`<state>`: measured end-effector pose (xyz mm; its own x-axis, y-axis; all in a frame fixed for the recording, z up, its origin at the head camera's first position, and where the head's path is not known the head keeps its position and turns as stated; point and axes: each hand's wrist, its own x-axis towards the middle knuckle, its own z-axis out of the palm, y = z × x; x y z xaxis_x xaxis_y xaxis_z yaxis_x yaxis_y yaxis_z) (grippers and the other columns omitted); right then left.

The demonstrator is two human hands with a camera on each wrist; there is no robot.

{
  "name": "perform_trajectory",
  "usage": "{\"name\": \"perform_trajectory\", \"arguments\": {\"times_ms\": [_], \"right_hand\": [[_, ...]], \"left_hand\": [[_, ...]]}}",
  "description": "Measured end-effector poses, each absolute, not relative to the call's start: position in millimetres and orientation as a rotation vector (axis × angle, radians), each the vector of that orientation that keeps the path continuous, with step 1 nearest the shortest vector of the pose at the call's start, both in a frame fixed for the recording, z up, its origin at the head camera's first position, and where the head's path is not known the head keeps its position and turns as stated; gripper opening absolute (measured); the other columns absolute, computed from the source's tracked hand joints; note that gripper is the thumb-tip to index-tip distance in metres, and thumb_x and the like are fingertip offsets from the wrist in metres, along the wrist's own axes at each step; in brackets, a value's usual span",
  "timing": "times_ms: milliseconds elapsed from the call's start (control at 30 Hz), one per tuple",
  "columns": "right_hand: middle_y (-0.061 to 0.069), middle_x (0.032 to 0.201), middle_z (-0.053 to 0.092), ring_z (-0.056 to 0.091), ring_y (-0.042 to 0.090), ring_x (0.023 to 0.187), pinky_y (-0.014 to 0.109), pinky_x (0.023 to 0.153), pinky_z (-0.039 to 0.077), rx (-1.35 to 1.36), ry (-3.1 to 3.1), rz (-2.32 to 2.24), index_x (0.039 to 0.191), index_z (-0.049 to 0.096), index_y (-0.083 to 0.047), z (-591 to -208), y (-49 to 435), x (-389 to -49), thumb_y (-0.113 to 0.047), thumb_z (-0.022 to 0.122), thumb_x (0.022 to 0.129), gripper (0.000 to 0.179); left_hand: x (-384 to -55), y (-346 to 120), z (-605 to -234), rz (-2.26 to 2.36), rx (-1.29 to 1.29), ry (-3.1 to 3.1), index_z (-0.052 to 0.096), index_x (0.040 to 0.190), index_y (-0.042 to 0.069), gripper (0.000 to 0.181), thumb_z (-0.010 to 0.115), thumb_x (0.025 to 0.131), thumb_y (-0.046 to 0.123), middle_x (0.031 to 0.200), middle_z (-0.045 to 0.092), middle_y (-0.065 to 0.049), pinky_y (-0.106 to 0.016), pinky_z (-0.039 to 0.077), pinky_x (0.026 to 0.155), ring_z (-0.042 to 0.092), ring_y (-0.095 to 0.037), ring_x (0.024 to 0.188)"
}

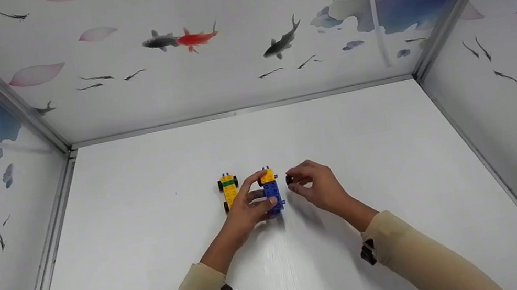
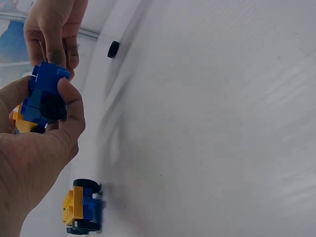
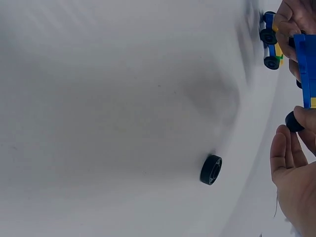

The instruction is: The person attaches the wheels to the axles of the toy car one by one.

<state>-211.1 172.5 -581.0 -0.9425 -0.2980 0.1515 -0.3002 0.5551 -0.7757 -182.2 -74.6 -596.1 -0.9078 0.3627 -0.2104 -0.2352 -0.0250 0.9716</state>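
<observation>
My left hand [image 1: 244,216] grips a toy car of blue and yellow building blocks [image 1: 272,190] by its sides. Bare axle ends stick out on the car's right side, and a black wheel [image 2: 53,107] is fitted on its other side. Just right of the car, my right hand [image 1: 321,184] pinches a small black wheel [image 3: 293,122] between thumb and fingers. Left of my left hand stands a second toy car [image 1: 229,187], yellow with a green strip, on black wheels; my fingers partly cover it in the head view.
A loose black wheel [image 3: 211,170] stands on edge on the white tabletop [image 1: 138,187], below my right hand. Panels printed with fish and petals, like the back wall [image 1: 225,76], enclose the table at the back and both sides.
</observation>
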Motion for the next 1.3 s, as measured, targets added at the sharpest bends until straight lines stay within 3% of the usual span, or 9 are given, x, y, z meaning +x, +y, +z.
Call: {"name": "perform_trajectory", "arguments": {"times_ms": [133, 267, 533, 967, 1300], "right_hand": [[0.009, 0.119, 0.077, 0.08, 0.025, 0.111, 0.042, 0.1, 0.067, 0.482, -2.771, 1.408, 0.129, 0.08, -0.008, -581, 168, -213, -0.008, 0.081, 0.101, 0.028], [0.008, 0.122, 0.079, 0.081, 0.025, 0.114, 0.042, 0.102, 0.066, 0.466, -2.772, 1.452, 0.132, 0.08, -0.01, -581, 165, -215, -0.01, 0.079, 0.103, 0.029], [0.011, 0.125, 0.079, 0.08, 0.027, 0.119, 0.038, 0.102, 0.065, 0.501, -2.753, 1.521, 0.135, 0.079, -0.009, -577, 162, -215, -0.004, 0.077, 0.102, 0.033], [0.014, 0.124, 0.078, 0.079, 0.031, 0.119, 0.038, 0.103, 0.064, 0.514, -2.728, 1.523, 0.135, 0.077, 0.001, -575, 156, -215, 0.0, 0.076, 0.102, 0.033], [0.014, 0.121, 0.079, 0.079, 0.029, 0.116, 0.038, 0.101, 0.065, 0.464, -2.734, 1.48, 0.131, 0.079, 0.0, -576, 151, -215, 0.0, 0.077, 0.101, 0.031]], "left_hand": [[-181, -75, -597, 1.997, 0.112, 1.832, 0.035, 0.168, 0.05, 0.083, 0.079, 0.104, 0.022, 0.148, 0.059, -0.022, -0.045, 0.066, 0.102, 0.075, -0.029, 0.12], [-180, -75, -597, 1.987, 0.09, 1.823, 0.03, 0.172, 0.044, 0.087, 0.08, 0.104, 0.023, 0.149, 0.06, -0.023, -0.047, 0.065, 0.104, 0.075, -0.029, 0.119], [-179, -74, -597, 1.94, 0.064, 1.834, 0.035, 0.17, 0.046, 0.082, 0.081, 0.104, 0.03, 0.155, 0.059, -0.02, -0.049, 0.063, 0.109, 0.073, -0.032, 0.125], [-180, -77, -597, 1.932, 0.046, 1.871, 0.038, 0.17, 0.046, 0.082, 0.081, 0.103, 0.03, 0.153, 0.061, -0.018, -0.046, 0.064, 0.107, 0.074, -0.029, 0.123], [-181, -77, -595, 1.928, 0.074, 1.866, 0.032, 0.173, 0.044, 0.084, 0.079, 0.105, 0.027, 0.153, 0.058, -0.02, -0.043, 0.065, 0.104, 0.072, -0.027, 0.122]]}}
